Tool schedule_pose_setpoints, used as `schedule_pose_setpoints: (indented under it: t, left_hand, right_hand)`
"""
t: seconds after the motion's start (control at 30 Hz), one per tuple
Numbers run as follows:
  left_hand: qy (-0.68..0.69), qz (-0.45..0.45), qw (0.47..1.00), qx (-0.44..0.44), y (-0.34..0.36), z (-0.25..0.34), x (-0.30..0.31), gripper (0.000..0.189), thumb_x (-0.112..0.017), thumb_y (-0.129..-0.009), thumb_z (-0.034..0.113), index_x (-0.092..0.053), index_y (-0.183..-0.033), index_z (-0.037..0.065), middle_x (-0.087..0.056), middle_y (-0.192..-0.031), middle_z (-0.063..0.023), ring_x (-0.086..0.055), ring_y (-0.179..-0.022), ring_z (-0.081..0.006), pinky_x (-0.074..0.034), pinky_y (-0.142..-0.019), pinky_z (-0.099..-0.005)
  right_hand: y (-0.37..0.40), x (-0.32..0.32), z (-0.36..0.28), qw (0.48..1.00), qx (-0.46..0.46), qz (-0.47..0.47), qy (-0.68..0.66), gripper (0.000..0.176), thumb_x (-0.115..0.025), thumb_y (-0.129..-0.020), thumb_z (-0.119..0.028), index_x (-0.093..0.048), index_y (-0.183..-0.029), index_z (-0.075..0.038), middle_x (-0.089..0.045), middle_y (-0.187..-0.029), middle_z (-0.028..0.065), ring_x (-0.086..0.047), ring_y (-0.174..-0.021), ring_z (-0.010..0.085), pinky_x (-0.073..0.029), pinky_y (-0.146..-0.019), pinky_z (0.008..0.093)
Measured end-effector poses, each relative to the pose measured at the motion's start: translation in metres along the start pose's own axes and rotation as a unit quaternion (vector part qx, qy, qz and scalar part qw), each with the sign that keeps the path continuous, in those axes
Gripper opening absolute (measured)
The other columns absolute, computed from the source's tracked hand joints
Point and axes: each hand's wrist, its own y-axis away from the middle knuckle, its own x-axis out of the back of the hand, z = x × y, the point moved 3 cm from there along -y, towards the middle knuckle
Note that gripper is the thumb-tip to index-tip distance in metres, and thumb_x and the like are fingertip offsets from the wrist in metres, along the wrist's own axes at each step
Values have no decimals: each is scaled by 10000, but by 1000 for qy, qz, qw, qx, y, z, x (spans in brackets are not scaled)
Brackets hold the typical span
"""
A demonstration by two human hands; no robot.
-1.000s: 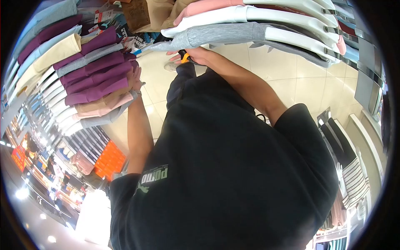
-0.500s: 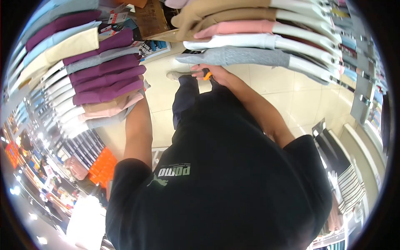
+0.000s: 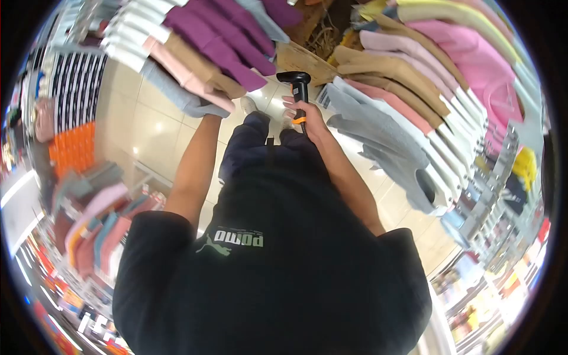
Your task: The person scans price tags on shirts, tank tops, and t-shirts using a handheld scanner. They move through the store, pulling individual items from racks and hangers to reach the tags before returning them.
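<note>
Black scanner (image 3: 297, 83) clamped in right hand (image 3: 307, 116); left hand hidden under shirts (image 3: 190, 102), grip unclear.

One camera, worn on the head, looks steeply down the person's own front through a fisheye lens (edges bend into a dark round frame). The black short-sleeved T-shirt (image 3: 284, 284) fills the near lower half; the glossy cream tiled floor (image 3: 148, 133) lies far below. At arm's length, upper centre, the right hand (image 3: 309, 118) grips a black pistol-shaped scanner (image 3: 298, 81).
</note>
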Motion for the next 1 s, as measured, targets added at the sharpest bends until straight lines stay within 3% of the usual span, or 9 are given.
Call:
schedule_pose_setpoints:
  t: [0.2, 0.3, 0.43, 0.63, 0.67, 0.77, 1.0]
  left_hand:
    - [63, -39, 997, 1, 43, 16, 5, 438, -375, -1011, 336, -428, -1350, 63, -527, -1278, -130, -519, -1162, -272, -445, -966, -444]
    - [64, -79, 995, 6, 52, 25, 4, 432, -387, -1006, 328, -438, -1340, 58, -539, -1264, -124, -526, -1144, -255, -445, -957, -431]
    - [-57, -139, 989, 3, 56, 23, 14, 424, -510, -952, 271, -471, -1297, 27, -560, -1228, -106, -538, -1081, -207, -458, -926, -376]
    - [-310, -250, 916, -53, 72, 26, 37, 451, -695, -871, 187, -521, -1233, -19, -592, -1173, -80, -556, -987, -136, -478, -879, -293]
    - [-312, -212, 925, -51, 82, 29, 36, 437, -736, -840, 225, -577, -1154, -34, -631, -1065, -67, -573, -903, -108, -501, -794, -269]
    - [-411, -225, 877, -106, 85, 31, 36, 387, -660, -896, 237, -552, -1186, 5, -634, -1006, -64, -616, -854, -123, -524, -742, -272]
    - [-340, -230, 908, -83, 114, 45, 23, 384, -695, -873, 184, -529, -1176, 16, -606, -993, -54, -608, -850, -125, -532, -734, -280]
  right_hand:
    - [2, -35, -6, 999, 10, -10, 42, 448, -564, -805, -182, -573, -1213, 0, -623, -1221, 69, -497, -1212, 185, -323, -1027, 377]
    - [13, -60, -1, 1000, 4, -29, 0, 473, -561, -802, -180, -551, -1240, 0, -605, -1253, 82, -483, -1245, 209, -320, -1035, 381]
    - [37, -96, 17, 995, -15, -87, -50, 508, -528, -807, -157, -506, -1263, 65, -543, -1324, 136, -439, -1303, 270, -307, -1088, 409]
    - [66, -130, 46, 986, -34, -113, -121, 573, -502, -791, -188, -460, -1273, 117, -453, -1399, 200, -399, -1325, 323, -269, -1125, 452]
    - [69, -132, 50, 985, -31, -108, -129, 595, -497, -781, -188, -448, -1279, 134, -424, -1418, 218, -372, -1342, 338, -248, -1136, 465]
    - [77, -136, 57, 985, -16, -100, -140, 628, -494, -768, -189, -429, -1288, 156, -392, -1435, 242, -338, -1364, 356, -219, -1153, 473]
    - [93, -140, 73, 982, 11, -89, -167, 591, -490, -767, -179, -456, -1246, 165, -397, -1420, 262, -345, -1355, 374, -229, -1160, 462]
